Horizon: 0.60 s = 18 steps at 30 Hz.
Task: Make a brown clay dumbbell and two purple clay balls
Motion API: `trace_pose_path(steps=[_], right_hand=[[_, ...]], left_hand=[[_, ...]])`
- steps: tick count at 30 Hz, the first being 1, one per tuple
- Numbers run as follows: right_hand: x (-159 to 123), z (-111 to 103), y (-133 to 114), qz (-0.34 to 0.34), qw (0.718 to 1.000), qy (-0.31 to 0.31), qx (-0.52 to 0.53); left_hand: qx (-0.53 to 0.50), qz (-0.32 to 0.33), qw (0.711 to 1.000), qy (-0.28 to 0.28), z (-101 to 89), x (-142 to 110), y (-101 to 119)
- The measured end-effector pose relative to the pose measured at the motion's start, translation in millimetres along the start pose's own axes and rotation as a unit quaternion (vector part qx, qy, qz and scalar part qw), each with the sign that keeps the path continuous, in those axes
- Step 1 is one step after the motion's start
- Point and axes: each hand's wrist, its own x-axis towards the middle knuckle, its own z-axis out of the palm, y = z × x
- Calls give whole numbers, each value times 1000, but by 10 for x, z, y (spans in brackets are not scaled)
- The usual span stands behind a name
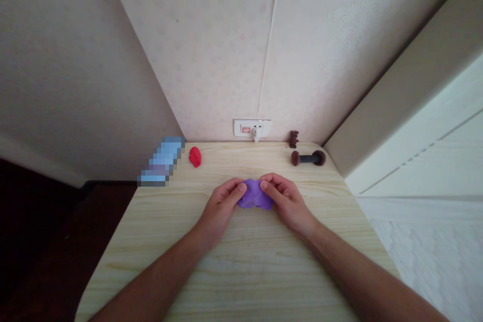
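A flattened, uneven piece of purple modelling clay (250,195) is held up between my two hands, over the middle of the wooden tabletop (241,271). My left hand (225,203) pinches its left edge, thumb on top and fingers curled behind. On the other side my right hand (287,199) grips the upper right part the same way, its thumb pressed onto the surface. The fingers under the clay are partly hidden. Farther back on the left lies a red lump (195,156) that looks like clay too.
A small brown dumbbell-shaped object (308,158) lies at the back right, with a tiny dark brown figure (293,139) behind it. A blurred-out bluish rectangle (162,161) covers the back left corner. A wall socket (251,128) with a white plug sits just above the table's back edge.
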Motion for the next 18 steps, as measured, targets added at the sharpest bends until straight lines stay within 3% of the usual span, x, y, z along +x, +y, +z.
trace_pose_path(steps=[5, 13, 15, 18], right_hand=[[-6, -34, 18, -25, 1000, -5, -2], [-60, -33, 14, -160, 968, -8, -194], [-61, -25, 7, -159, 964, -15, -213], [-40, -10, -6, -102, 982, -19, -156]], left_hand=[[-14, -49, 999, 6, 17, -10, 30], [170, 40, 984, 28, -34, -24, 83], [189, 53, 980, 25, -32, -41, 79], [162, 57, 985, 32, -22, -52, 87]])
